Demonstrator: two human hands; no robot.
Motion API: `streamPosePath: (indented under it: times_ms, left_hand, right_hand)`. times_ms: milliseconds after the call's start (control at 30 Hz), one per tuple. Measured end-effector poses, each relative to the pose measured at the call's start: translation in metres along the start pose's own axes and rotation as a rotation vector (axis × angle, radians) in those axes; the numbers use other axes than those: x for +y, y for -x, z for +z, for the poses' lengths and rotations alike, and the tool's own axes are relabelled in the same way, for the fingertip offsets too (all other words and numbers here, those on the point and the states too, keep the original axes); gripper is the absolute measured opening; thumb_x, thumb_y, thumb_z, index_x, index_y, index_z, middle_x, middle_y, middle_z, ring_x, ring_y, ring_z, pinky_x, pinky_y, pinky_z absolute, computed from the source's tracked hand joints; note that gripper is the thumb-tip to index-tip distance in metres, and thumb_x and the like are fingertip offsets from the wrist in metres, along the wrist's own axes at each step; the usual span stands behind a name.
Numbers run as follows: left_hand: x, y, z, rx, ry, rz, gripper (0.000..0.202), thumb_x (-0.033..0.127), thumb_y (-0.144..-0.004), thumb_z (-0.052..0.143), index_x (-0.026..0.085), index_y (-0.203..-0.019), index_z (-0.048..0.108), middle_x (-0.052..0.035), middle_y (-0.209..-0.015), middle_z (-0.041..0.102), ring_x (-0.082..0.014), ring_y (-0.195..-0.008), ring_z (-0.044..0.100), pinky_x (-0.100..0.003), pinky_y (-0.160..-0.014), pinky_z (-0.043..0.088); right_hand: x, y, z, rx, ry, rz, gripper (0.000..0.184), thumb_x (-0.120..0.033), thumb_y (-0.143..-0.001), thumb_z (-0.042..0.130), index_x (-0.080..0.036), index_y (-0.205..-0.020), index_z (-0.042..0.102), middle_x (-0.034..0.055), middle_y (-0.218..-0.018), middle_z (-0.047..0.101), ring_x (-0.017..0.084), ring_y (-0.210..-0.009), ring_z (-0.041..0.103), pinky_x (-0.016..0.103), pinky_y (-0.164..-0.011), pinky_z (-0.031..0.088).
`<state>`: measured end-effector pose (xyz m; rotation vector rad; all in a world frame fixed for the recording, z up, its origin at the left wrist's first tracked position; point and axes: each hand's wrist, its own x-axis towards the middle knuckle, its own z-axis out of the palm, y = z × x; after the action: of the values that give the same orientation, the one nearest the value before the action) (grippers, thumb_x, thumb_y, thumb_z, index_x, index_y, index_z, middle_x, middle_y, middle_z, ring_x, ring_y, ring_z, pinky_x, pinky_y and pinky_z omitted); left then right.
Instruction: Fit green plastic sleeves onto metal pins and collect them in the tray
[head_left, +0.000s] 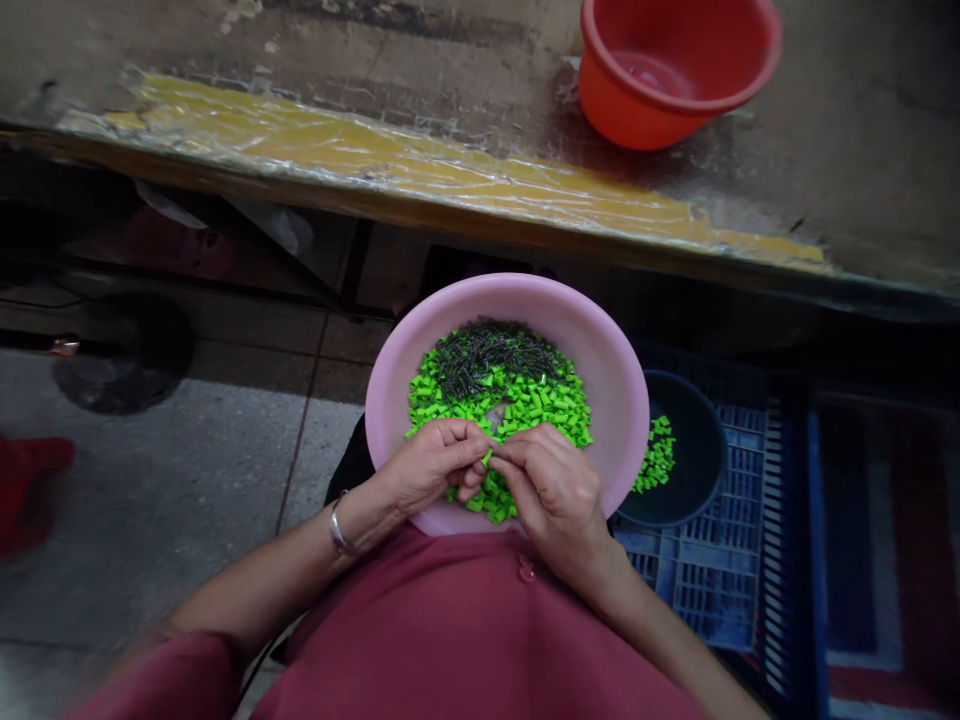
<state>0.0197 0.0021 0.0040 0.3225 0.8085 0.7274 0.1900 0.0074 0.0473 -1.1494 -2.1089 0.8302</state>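
Note:
A pink basin (615,370) rests on my lap, holding a heap of small green plastic pieces (540,395) and a pile of small dark metal parts (487,355) at its far side. My left hand (435,465) and my right hand (551,490) meet over the near part of the basin. Both are closed in a pinch around one small green piece (487,457) held between their fingertips. A silver bangle (337,525) sits on my left wrist.
A dark bowl (694,450) with several green pieces (654,455) stands on a blue crate (720,560) at my right. A worn workbench with a yellow taped edge (420,170) runs across in front, bearing a red-orange basin (675,65). Grey tiled floor (150,500) lies to the left.

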Motion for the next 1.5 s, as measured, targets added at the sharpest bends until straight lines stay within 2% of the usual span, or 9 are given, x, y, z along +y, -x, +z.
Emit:
streamPosePath:
  times_ms: [167, 333, 467, 567, 733, 967, 1100, 1300, 1500]
  left_hand:
    - [0.000, 0.000, -0.001, -0.027, -0.044, 0.022, 0.036, 0.044, -0.073, 0.078, 0.013, -0.075, 0.060, 0.0031, -0.052, 0.056, -0.0075, -0.043, 0.049, -0.019, -0.041, 0.041]
    - [-0.002, -0.002, 0.000, -0.005, -0.037, 0.006, 0.039, 0.045, -0.071, 0.080, 0.013, -0.071, 0.057, 0.0038, -0.051, 0.055, -0.0067, -0.043, 0.048, -0.018, -0.041, 0.041]
    - [-0.002, -0.004, 0.002, 0.041, -0.030, 0.000, 0.040, 0.044, -0.069, 0.081, 0.012, -0.071, 0.057, 0.0036, -0.054, 0.055, -0.0058, -0.045, 0.048, -0.017, -0.041, 0.041]
    - [-0.002, -0.003, 0.001, 0.045, -0.019, -0.007, 0.039, 0.041, -0.068, 0.082, 0.013, -0.076, 0.057, 0.0035, -0.056, 0.057, -0.0062, -0.046, 0.049, -0.017, -0.042, 0.042]
    - [-0.003, -0.002, -0.002, 0.035, -0.038, -0.013, 0.035, 0.038, -0.070, 0.081, 0.013, -0.075, 0.057, 0.0023, -0.058, 0.060, -0.0069, -0.046, 0.051, -0.017, -0.041, 0.043]
    - [-0.006, -0.001, 0.000, 0.043, -0.105, 0.007, 0.039, 0.043, -0.069, 0.082, 0.013, -0.073, 0.057, 0.0023, -0.056, 0.060, -0.0077, -0.045, 0.052, -0.018, -0.041, 0.044]
    - [-0.007, -0.001, 0.001, 0.042, -0.174, 0.025, 0.039, 0.044, -0.070, 0.080, 0.013, -0.073, 0.058, 0.0023, -0.055, 0.060, -0.0076, -0.042, 0.051, -0.019, -0.041, 0.044]
    - [-0.009, -0.002, -0.001, 0.040, -0.243, 0.055, 0.038, 0.046, -0.071, 0.078, 0.013, -0.072, 0.058, 0.0027, -0.053, 0.060, -0.0075, -0.040, 0.050, -0.019, -0.040, 0.042]
    - [-0.008, -0.004, 0.000, 0.085, -0.240, 0.035, 0.039, 0.046, -0.069, 0.079, 0.014, -0.072, 0.057, 0.0031, -0.054, 0.059, -0.0072, -0.041, 0.051, -0.019, -0.039, 0.044]
  right_hand:
    - [0.004, 0.003, 0.005, 0.039, -0.093, 0.032, 0.010, -0.012, -0.092, 0.059, -0.017, -0.085, 0.065, 0.0045, -0.075, 0.067, 0.017, -0.072, 0.061, 0.033, -0.069, 0.049]
    - [0.013, 0.007, 0.008, 0.060, -0.155, -0.011, 0.008, -0.012, -0.091, 0.063, -0.018, -0.087, 0.067, 0.0031, -0.074, 0.069, 0.016, -0.071, 0.062, 0.033, -0.069, 0.050]
    - [0.015, 0.012, 0.007, 0.030, -0.097, 0.005, 0.014, -0.010, -0.091, 0.060, -0.018, -0.099, 0.068, 0.0059, -0.086, 0.071, 0.018, -0.079, 0.063, 0.035, -0.075, 0.050]
    - [0.012, 0.017, 0.004, 0.007, -0.132, 0.047, 0.020, -0.009, -0.091, 0.059, -0.019, -0.105, 0.068, 0.0052, -0.094, 0.072, 0.017, -0.086, 0.066, 0.034, -0.080, 0.051]
    - [0.014, 0.020, -0.001, 0.006, -0.241, 0.194, 0.012, -0.013, -0.090, 0.063, -0.022, -0.095, 0.069, 0.0004, -0.089, 0.073, 0.015, -0.082, 0.069, 0.029, -0.077, 0.053]
    - [0.019, 0.017, 0.000, -0.023, -0.269, 0.157, 0.012, -0.010, -0.088, 0.062, -0.021, -0.083, 0.067, 0.0011, -0.083, 0.071, 0.015, -0.081, 0.068, 0.028, -0.076, 0.053]
    - [0.019, 0.018, 0.003, -0.019, -0.284, 0.164, 0.013, -0.010, -0.088, 0.062, -0.020, -0.081, 0.065, 0.0022, -0.082, 0.070, 0.015, -0.080, 0.068, 0.029, -0.075, 0.052]
    - [0.023, 0.017, 0.004, -0.080, -0.339, 0.175, 0.017, -0.008, -0.087, 0.059, -0.020, -0.078, 0.066, 0.0020, -0.078, 0.069, 0.015, -0.075, 0.065, 0.029, -0.072, 0.051]
    - [0.031, 0.016, 0.007, -0.075, -0.391, 0.300, 0.010, -0.014, -0.084, 0.065, -0.021, -0.078, 0.069, 0.0000, -0.075, 0.071, 0.014, -0.069, 0.065, 0.027, -0.067, 0.051]
